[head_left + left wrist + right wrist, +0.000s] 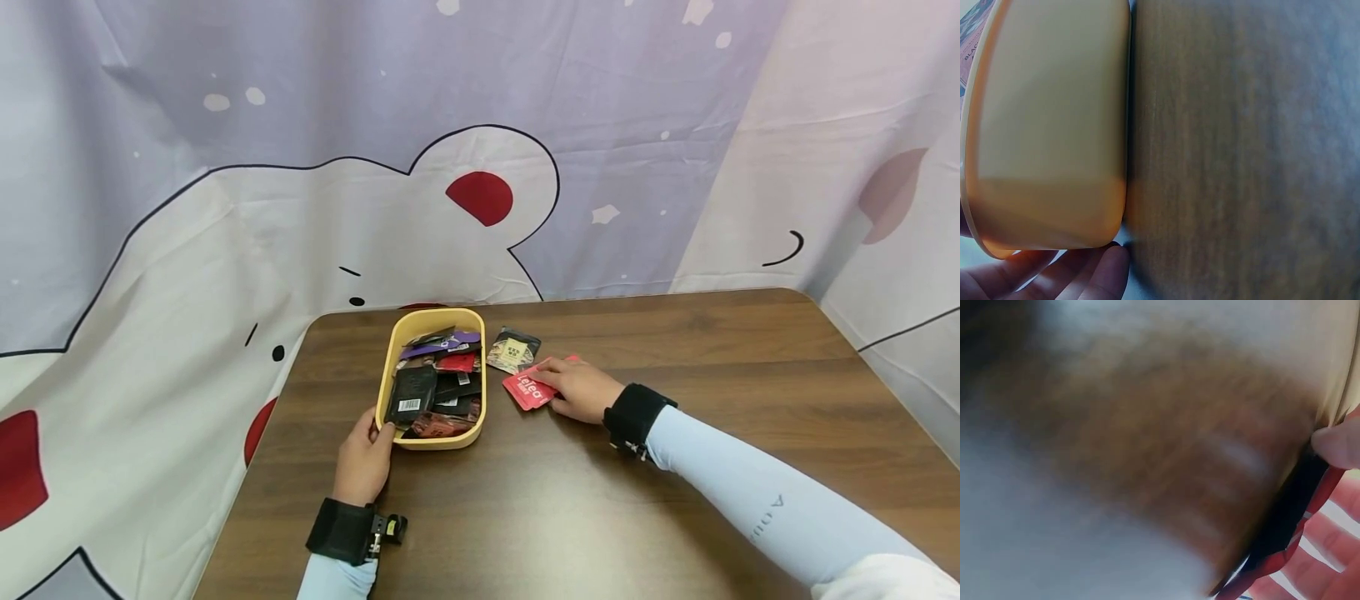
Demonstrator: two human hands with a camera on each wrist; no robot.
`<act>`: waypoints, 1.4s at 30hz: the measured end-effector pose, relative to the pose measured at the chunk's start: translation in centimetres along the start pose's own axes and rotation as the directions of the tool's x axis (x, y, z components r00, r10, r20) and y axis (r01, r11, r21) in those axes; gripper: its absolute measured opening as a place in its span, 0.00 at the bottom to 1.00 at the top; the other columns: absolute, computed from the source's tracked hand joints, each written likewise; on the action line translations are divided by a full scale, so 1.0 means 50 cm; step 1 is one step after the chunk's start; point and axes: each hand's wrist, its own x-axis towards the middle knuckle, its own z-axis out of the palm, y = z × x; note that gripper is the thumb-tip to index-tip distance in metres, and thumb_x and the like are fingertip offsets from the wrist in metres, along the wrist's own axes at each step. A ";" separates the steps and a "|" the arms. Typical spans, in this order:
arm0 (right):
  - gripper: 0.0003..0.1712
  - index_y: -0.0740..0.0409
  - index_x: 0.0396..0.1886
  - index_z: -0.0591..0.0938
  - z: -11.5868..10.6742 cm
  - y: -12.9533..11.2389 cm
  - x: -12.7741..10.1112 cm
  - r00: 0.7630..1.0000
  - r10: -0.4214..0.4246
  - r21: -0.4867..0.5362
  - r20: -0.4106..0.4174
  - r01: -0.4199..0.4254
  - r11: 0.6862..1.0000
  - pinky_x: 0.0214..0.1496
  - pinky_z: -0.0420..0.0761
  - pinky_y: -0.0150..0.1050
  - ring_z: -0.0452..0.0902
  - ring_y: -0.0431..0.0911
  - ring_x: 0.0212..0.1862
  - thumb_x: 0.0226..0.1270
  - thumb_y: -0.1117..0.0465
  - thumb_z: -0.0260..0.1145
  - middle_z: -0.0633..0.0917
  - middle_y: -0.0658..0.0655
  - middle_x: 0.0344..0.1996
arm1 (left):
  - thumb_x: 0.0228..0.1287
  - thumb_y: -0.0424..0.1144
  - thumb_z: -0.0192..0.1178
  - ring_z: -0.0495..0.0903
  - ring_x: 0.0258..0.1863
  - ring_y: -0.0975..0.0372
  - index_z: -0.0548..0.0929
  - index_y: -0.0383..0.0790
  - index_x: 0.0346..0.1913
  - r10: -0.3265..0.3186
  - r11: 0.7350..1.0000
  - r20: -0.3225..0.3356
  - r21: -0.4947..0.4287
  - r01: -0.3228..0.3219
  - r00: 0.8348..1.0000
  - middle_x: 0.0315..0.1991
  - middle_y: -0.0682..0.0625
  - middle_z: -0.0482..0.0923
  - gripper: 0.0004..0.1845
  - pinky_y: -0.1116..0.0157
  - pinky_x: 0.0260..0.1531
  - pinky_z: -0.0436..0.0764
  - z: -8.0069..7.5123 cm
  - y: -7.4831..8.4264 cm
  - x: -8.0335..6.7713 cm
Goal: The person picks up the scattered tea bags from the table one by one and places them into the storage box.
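At its near left corner, a yellow plastic bin (438, 444) is gripped by my left hand (365, 462), thumb on the rim and fingers along the outside. The left wrist view shows the bin's side wall (1054, 125) close up, with fingertips (1110, 269) against its end. My right hand (581, 388) pinches red "LeTea" sachets (527, 392) to the right of the bin. In the right wrist view, the thumb (1338, 445) lies on one side of a dark and red packet (1288, 515), with fingers behind it; how many sachets are held I cannot tell.
The bin contains several packets, among them a black one (412, 393), a purple one (442, 344) and a red one (457, 362). A black and cream sachet (513, 350) lies just right of the bin, beside the red ones. A patterned curtain (637, 150) hangs behind the wooden table (540, 517).
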 end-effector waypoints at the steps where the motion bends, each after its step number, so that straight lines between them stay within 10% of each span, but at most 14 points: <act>1: 0.32 0.57 0.70 0.75 0.000 -0.001 0.000 1.000 -0.001 0.003 -0.005 0.001 1.000 0.63 0.78 0.55 0.80 0.55 0.58 0.66 0.59 0.67 0.78 0.61 0.63 | 0.77 0.45 0.48 0.76 0.51 0.55 0.69 0.42 0.73 0.001 1.000 0.000 0.001 -0.001 1.000 0.59 0.43 0.80 0.26 0.55 0.55 0.77 0.000 -0.001 0.000; 8: 0.31 0.55 0.70 0.76 0.000 -0.001 0.006 0.998 0.064 0.035 0.016 -0.065 0.997 0.66 0.76 0.55 0.80 0.54 0.61 0.70 0.50 0.65 0.79 0.61 0.64 | 0.76 0.45 0.48 0.77 0.52 0.55 0.70 0.42 0.73 0.007 1.000 -0.005 -0.006 -0.007 1.000 0.60 0.43 0.81 0.26 0.54 0.56 0.77 -0.001 -0.003 0.001; 26: 0.16 0.57 0.58 0.83 -0.032 0.023 0.050 0.976 0.043 0.067 -0.215 -0.029 0.997 0.56 0.82 0.51 0.85 0.52 0.50 0.73 0.64 0.61 0.88 0.57 0.46 | 0.77 0.45 0.47 0.76 0.59 0.53 0.68 0.42 0.74 -0.009 1.000 0.008 -0.021 0.009 1.000 0.67 0.41 0.76 0.27 0.48 0.63 0.76 -0.002 0.002 -0.001; 42: 0.17 0.56 0.61 0.82 -0.118 -0.083 0.159 0.958 -0.034 0.056 -0.285 0.052 0.997 0.61 0.81 0.47 0.83 0.49 0.55 0.76 0.60 0.59 0.86 0.56 0.52 | 0.76 0.45 0.48 0.76 0.52 0.54 0.69 0.42 0.73 0.006 1.000 -0.006 -0.012 -0.007 1.000 0.61 0.42 0.80 0.26 0.53 0.56 0.77 0.000 0.002 -0.001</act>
